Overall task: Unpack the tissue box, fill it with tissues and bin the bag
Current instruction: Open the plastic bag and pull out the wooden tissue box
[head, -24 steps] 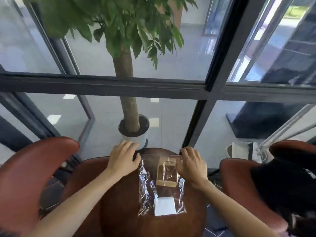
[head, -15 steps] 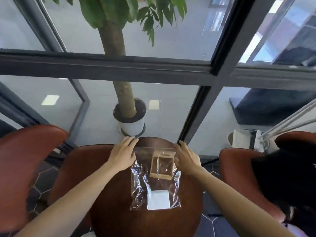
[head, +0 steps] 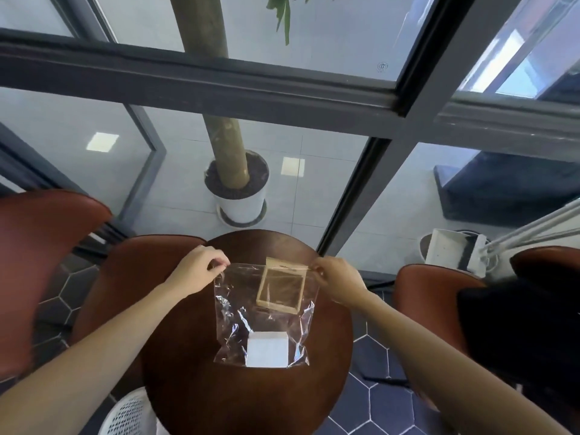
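A clear plastic bag (head: 238, 309) lies flat on the round dark wooden table (head: 188, 356). Inside it, toward the far end, sits a light wooden tissue box (head: 281, 288) with a see-through panel. A white pack of tissues (head: 266, 349) rests at the bag's near end. My left hand (head: 201, 271) pinches the bag's far left corner. At the far right corner, my right hand (head: 337, 279) pinches the top edge. Both hands pull the mouth of the bag taut between them.
Red-brown chairs (head: 37, 262) stand left, behind and right of the table. A white perforated bin (head: 128, 416) sits on the floor at the near left. A potted tree (head: 240, 196) stands beyond the table, by the dark-framed glass wall.
My hands have shifted from resting on the bag's top to pinching its two far corners, spread wider apart. The view has tilted down over the table.
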